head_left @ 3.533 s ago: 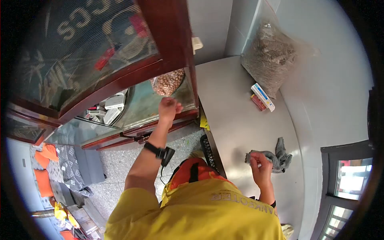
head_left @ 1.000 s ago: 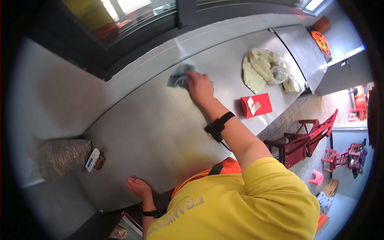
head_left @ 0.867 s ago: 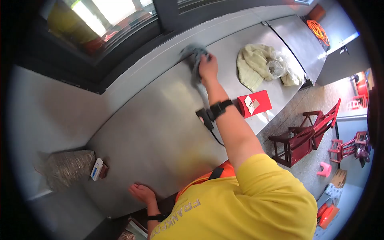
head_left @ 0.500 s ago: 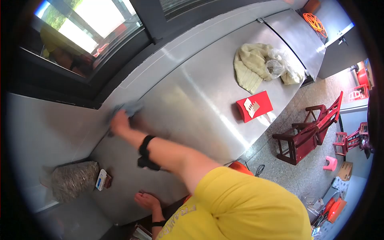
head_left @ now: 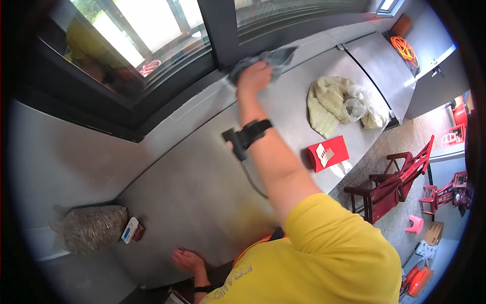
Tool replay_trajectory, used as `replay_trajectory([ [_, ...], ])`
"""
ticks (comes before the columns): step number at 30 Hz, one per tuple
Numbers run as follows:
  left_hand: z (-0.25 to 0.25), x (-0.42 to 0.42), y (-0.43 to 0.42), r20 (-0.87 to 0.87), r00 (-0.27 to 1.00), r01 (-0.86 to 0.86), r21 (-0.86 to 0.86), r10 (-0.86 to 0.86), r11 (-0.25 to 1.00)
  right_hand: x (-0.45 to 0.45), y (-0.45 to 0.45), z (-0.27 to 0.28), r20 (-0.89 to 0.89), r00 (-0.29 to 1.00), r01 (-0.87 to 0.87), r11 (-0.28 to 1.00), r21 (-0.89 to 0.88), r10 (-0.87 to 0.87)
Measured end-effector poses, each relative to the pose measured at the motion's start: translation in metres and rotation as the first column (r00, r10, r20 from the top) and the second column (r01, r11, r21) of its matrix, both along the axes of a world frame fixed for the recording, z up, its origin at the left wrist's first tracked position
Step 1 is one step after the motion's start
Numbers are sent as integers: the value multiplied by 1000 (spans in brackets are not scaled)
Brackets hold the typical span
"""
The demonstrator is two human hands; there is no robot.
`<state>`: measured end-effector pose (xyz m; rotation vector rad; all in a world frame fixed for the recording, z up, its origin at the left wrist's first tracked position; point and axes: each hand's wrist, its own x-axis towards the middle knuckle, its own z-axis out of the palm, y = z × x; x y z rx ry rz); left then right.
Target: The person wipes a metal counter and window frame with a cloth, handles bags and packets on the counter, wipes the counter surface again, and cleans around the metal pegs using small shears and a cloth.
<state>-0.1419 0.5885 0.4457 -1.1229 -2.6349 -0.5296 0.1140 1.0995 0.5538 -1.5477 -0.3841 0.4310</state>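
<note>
A grey-blue cloth (head_left: pixel 281 57) is bunched under my right hand (head_left: pixel 255 78), which grips it against the ledge below the window frame. Some of the cloth spreads out past my fingers on the right. My right arm stretches across the steel counter (head_left: pixel 187 177), a black strap with a small device on its wrist. Low in the view, my left hand (head_left: pixel 188 260) rests at the counter's near edge, fingers loosely curved and apart, nothing visible in it. A strap circles that wrist too.
A clear bag of dried stuff (head_left: pixel 95 229) and a small white-and-blue box (head_left: pixel 130 230) sit at the left wall. To the right are a red box (head_left: pixel 329 153), a cream towel (head_left: pixel 328 104) and a plastic bag (head_left: pixel 357 107). Dark red chairs (head_left: pixel 385 190) stand beyond the counter.
My right hand has carried the cloth from the left corner of the counter up and rightward to the window ledge. The left hand stays nearly in place. The view has shifted slightly.
</note>
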Motion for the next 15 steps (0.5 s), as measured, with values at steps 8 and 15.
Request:
replay_trajectory([
  [8,12,3,-2,51,999,-10,-108,15,994,-241,-153,-10,300,802,-559,826,70,517],
  [15,8,-2,-3,74,995,-68,-81,74,994,-93,-95,-8,92,910,-407,913,19,403],
])
